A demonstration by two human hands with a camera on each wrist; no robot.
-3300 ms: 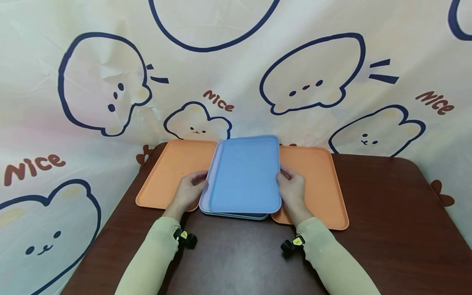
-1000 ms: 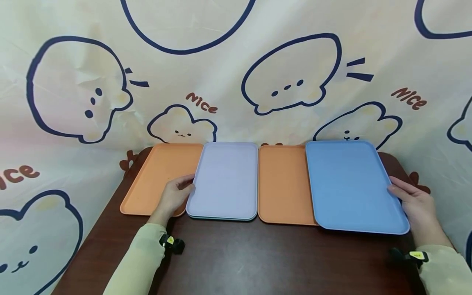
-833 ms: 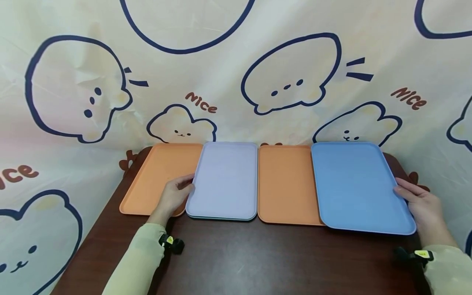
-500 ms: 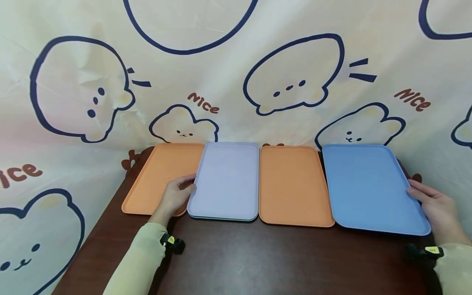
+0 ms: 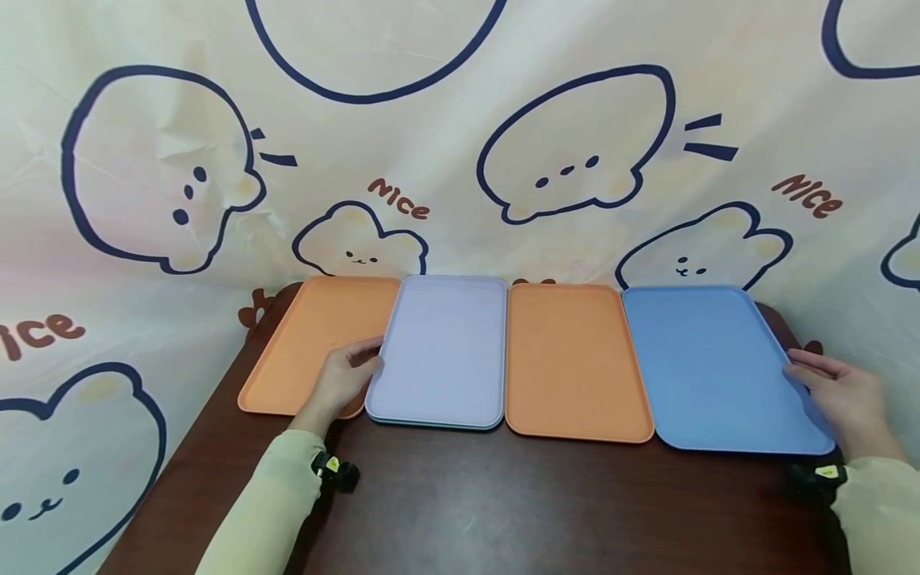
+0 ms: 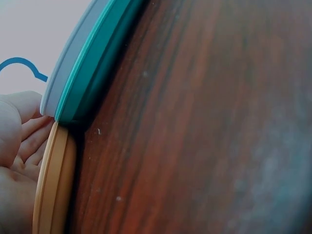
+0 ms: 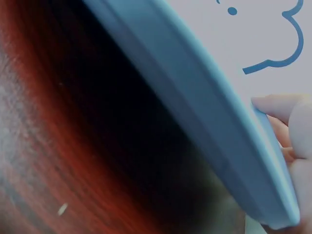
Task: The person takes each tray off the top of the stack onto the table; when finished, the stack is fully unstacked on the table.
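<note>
My right hand [image 5: 844,395] grips the right edge of a blue tray [image 5: 719,367], thumb on its rim; the right wrist view shows a dark shadow under the tray's side [image 7: 195,87]. My left hand [image 5: 345,379] pinches the left edge of a lavender tray [image 5: 446,351], its forearm crossing a corner of the left orange tray [image 5: 302,343]. Directly beneath the lavender tray is a green tray [image 6: 92,68], of which only the side shows. Between lavender and blue lies another orange tray [image 5: 571,363], its right edge right at the blue one.
The trays form a row along the far side of a dark brown wooden table [image 5: 503,503]. Behind it hangs a pale cloth [image 5: 446,160] printed with cartoon bears. The blue tray's right side is near the table's right edge.
The blue tray has gone from on top of the lavender tray to the row's right end, carried by my right hand, lately lowering and shifting slightly left. My left hand stays at the lavender tray.
</note>
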